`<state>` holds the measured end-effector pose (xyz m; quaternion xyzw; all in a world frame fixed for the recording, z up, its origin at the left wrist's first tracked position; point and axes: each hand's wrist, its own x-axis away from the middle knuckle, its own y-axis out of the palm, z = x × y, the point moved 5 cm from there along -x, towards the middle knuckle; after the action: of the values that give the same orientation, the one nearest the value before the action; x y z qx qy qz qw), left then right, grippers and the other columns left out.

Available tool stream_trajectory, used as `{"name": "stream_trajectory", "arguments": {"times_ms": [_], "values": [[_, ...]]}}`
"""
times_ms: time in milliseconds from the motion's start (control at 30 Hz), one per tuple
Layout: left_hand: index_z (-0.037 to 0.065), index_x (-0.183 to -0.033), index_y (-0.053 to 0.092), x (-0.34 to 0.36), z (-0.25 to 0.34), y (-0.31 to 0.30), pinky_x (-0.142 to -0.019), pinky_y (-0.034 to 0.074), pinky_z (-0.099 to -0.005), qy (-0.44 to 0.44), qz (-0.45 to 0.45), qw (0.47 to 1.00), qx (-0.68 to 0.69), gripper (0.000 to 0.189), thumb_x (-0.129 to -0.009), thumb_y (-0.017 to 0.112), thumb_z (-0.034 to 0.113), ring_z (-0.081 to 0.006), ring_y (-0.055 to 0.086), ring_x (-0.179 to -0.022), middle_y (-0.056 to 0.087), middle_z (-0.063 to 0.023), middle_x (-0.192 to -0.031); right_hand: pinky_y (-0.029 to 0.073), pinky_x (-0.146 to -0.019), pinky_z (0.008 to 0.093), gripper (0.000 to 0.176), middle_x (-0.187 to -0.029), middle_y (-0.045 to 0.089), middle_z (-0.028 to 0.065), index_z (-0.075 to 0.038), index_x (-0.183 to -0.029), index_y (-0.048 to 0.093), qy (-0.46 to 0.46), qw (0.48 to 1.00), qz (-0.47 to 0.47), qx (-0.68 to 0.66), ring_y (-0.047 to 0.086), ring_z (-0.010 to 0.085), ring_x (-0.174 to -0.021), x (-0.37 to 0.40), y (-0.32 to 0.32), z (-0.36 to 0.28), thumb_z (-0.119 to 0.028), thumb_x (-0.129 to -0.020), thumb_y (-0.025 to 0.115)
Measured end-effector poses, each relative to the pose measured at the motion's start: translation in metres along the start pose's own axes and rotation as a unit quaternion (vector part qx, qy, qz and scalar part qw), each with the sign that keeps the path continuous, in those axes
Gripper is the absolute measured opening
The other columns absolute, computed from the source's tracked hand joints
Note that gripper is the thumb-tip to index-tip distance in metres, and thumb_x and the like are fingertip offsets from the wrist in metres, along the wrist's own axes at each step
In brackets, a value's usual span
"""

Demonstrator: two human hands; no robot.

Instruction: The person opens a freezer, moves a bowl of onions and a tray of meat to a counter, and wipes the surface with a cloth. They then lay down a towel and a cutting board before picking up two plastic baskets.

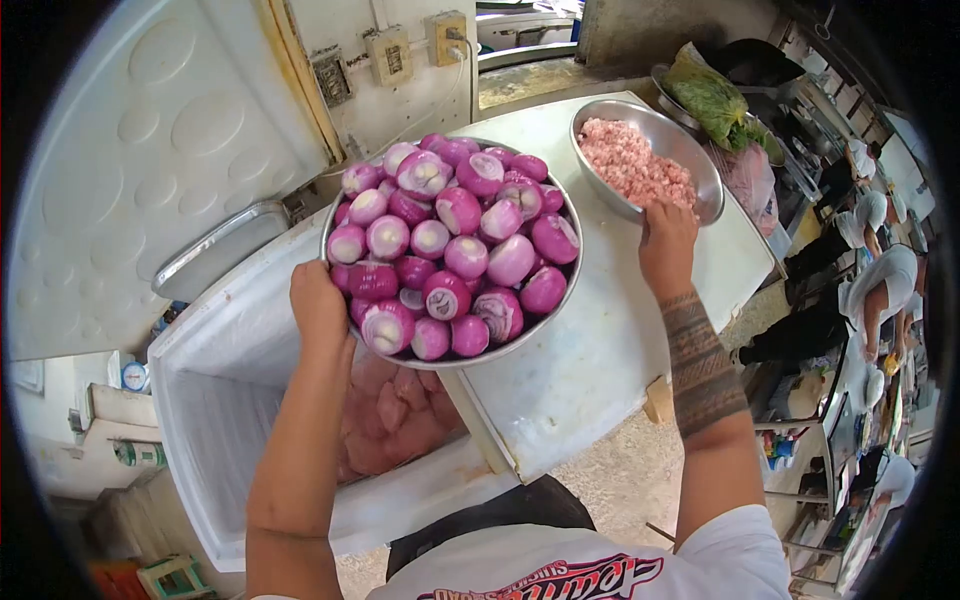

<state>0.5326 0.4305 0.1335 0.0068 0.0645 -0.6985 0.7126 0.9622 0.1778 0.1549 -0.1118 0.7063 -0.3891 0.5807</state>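
My left hand [322, 305] is closed on the rim of a large metal bowl [577, 262] heaped with peeled red onions [465, 255]. This bowl sits partly over the open chest freezer and partly over its white lid. My right hand [668, 245] grips the near rim of a smaller steel bowl [712, 190] holding pale pink minced meat [635, 165]; the thumb and fingertips are partly hidden at the rim. Below the onions, pink meat pieces [385, 420] lie inside the freezer.
The white chest freezer [215, 400] has a raised lid [150, 180] at left. A metal tray [220, 245] leans there. Leafy greens [705, 90] and a pink plastic bag [750, 180] lie beyond the small bowl. Several people [885, 285] stand at the far right. Wall sockets [390, 55] are behind.
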Motion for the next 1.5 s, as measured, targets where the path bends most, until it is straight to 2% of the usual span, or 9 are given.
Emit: {"name": "stream_trajectory", "arguments": {"times_ms": [133,267,333,733,867,1033,1167,1367,1500], "values": [[-0.007,-0.091,0.074,-0.022,-0.01,0.029,-0.073,0.048,-0.0521,0.183,0.004,0.948,-0.26,0.034,-0.092,0.058,0.022,-0.0377,0.069,-0.084,0.072,-0.028,-0.09,0.043,-0.094,0.052,0.007,-0.098,0.065,0.0147,-0.006,-0.095,0.065,-0.031,0.999,-0.002,-0.009,0.059,0.0373,-0.101,-0.04,0.023,0.046,-0.009,-0.088,0.065],[-0.008,-0.105,0.058,-0.024,-0.014,0.069,-0.084,0.049,-0.0449,0.012,-0.054,0.998,0.012,0.027,-0.095,0.054,0.017,-0.0297,0.059,-0.093,0.062,-0.021,-0.102,0.044,-0.077,0.0548,0.005,-0.089,0.065,0.0208,-0.003,-0.092,0.063,-0.078,0.996,0.044,-0.008,0.06,0.0433,-0.088,-0.048,0.012,0.052,-0.008,-0.091,0.06],[-0.009,-0.103,0.062,-0.035,-0.022,0.081,-0.091,0.049,-0.0484,-0.005,0.011,0.999,0.045,0.032,-0.094,0.056,0.02,-0.0451,0.063,-0.104,0.066,-0.0306,-0.111,0.048,-0.089,0.0502,0.025,-0.104,0.069,0.0208,-0.002,-0.115,0.068,-0.088,0.992,0.093,-0.021,0.063,0.0412,-0.101,-0.04,-0.013,0.036,-0.012,-0.092,0.065],[0.006,-0.116,0.061,-0.075,-0.071,-0.083,-0.075,0.043,-0.0377,-0.087,-0.137,0.986,-0.039,0.04,-0.101,0.057,0.043,-0.0202,0.055,-0.098,0.062,-0.0041,-0.11,0.05,-0.089,0.0424,0.031,-0.113,0.065,0.0176,-0.001,-0.123,0.067,-0.103,0.924,-0.104,-0.353,0.063,0.0332,-0.103,0.049,-0.116,-0.297,-0.001,-0.092,0.064],[-0.005,-0.118,0.062,-0.086,-0.172,-0.19,-0.087,0.049,-0.0501,-0.245,-0.109,0.954,-0.132,0.052,-0.1,0.056,0.043,-0.0364,0.061,-0.099,0.064,-0.0225,-0.115,0.05,-0.094,0.0453,0.028,-0.112,0.064,0.0218,0.001,-0.118,0.067,-0.064,0.862,-0.264,-0.429,0.063,0.0384,-0.106,0.061,-0.044,-0.4,-0.005,-0.091,0.066],[-0.003,-0.119,0.062,-0.072,-0.332,-0.308,-0.086,0.051,-0.048,-0.004,-0.286,0.817,-0.501,0.047,-0.098,0.06,0.038,-0.032,0.065,-0.099,0.068,-0.0215,-0.105,0.052,-0.097,0.0453,0.036,-0.119,0.067,0.0241,0.004,-0.124,0.065,0.042,0.828,-0.442,-0.343,0.065,0.0401,-0.111,0.121,0.138,-0.445,-0.017,-0.095,0.067],[-0.004,-0.123,0.061,-0.037,-0.409,-0.345,-0.089,0.051,-0.0462,-0.233,-0.199,0.869,-0.388,0.046,-0.097,0.062,0.035,-0.0327,0.066,-0.101,0.069,-0.0212,-0.107,0.049,-0.104,0.0489,0.045,-0.129,0.064,0.0285,0.005,-0.128,0.064,0.102,0.778,-0.588,-0.199,0.061,0.043,-0.122,0.187,0.247,-0.414,-0.028,-0.098,0.061],[-0.005,-0.128,0.06,0.021,-0.453,-0.369,-0.094,0.051,-0.0436,-0.276,-0.085,0.888,-0.358,0.048,-0.096,0.065,0.03,-0.0338,0.067,-0.104,0.07,-0.0206,-0.109,0.05,-0.1,0.0497,0.046,-0.126,0.066,0.031,0.007,-0.117,0.07,0.044,0.793,-0.602,-0.085,0.065,0.0444,-0.115,0.31,0.339,-0.36,-0.035,-0.103,0.056],[-0.005,-0.131,0.059,0.042,-0.458,-0.364,-0.096,0.051,-0.0418,-0.287,0.022,0.916,-0.278,0.049,-0.095,0.067,0.027,-0.0345,0.068,-0.106,0.07,-0.0202,-0.111,0.045,-0.106,0.0497,0.052,-0.137,0.06,0.0307,0.006,-0.131,0.063,0.252,0.729,-0.619,-0.149,0.06,0.0458,-0.123,0.339,0.339,-0.35,-0.038,-0.106,0.049]]}}
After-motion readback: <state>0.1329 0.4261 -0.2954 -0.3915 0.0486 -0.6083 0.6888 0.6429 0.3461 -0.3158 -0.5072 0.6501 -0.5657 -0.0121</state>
